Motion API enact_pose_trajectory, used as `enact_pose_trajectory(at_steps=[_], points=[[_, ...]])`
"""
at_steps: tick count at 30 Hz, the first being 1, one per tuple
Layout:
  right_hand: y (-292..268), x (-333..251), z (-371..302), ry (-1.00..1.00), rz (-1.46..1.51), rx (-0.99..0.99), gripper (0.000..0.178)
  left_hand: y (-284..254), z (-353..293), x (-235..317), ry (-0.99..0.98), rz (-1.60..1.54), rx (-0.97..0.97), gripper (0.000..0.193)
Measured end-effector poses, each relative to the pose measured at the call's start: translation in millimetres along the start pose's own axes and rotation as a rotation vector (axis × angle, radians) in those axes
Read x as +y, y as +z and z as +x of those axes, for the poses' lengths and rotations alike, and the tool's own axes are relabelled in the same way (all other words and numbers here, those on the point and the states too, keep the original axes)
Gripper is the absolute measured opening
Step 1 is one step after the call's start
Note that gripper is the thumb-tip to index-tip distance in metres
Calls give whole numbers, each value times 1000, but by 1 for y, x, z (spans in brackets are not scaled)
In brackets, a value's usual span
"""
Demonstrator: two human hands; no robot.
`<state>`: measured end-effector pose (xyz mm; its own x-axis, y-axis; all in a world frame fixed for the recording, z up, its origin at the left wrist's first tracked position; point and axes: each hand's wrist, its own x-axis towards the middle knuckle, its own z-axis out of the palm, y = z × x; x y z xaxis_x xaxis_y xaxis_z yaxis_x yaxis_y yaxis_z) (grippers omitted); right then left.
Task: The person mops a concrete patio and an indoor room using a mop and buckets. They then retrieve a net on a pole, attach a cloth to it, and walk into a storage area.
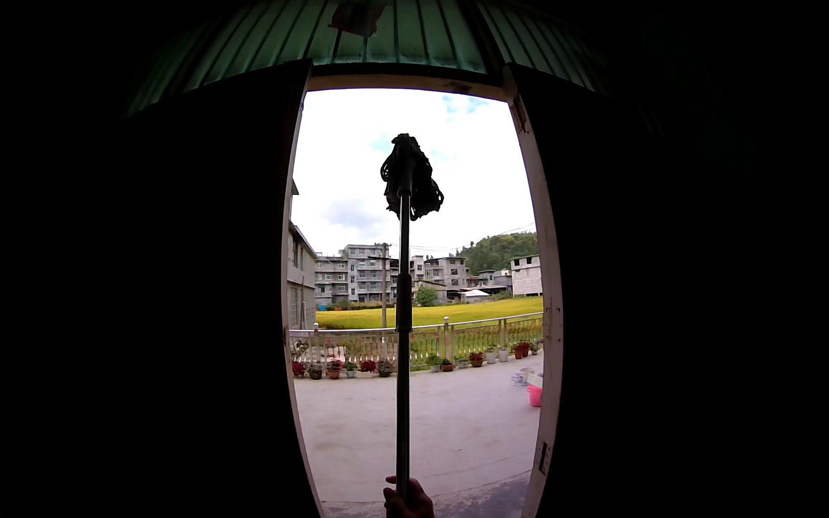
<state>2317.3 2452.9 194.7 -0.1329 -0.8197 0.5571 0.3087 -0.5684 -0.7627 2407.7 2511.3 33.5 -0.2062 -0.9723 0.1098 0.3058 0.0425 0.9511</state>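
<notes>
A mop stands upright in front of me, its dark handle (403,388) rising from the lower edge. At the top hangs the dark mop head (413,177), its strands bunched and drooping, seen against the bright sky. Low in the picture, what looks like my right hand (409,500) is wrapped round the handle, with fingertips showing on its left side. The hand is mostly in shadow, and its wrist is cut off by the lower edge. My left hand does not show.
A tall doorway with a pale frame (546,345) surrounds the mop; the walls beside it are dark. Beyond lies a concrete yard (363,423) with a pink bucket (535,395), several potted plants (334,369) and a railing (471,332). Green corrugated roofing (397,34) is overhead.
</notes>
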Motion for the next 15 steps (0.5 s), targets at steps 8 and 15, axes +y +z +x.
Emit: enact_pose_trajectory(at_steps=[8,15], points=[[2,16,35,-20,-54,59,30,-19,54,-2,49,68,-21,34],[-2,25,60,-37,-98,89,27,-30,98,-8,53,92,-116,35]])
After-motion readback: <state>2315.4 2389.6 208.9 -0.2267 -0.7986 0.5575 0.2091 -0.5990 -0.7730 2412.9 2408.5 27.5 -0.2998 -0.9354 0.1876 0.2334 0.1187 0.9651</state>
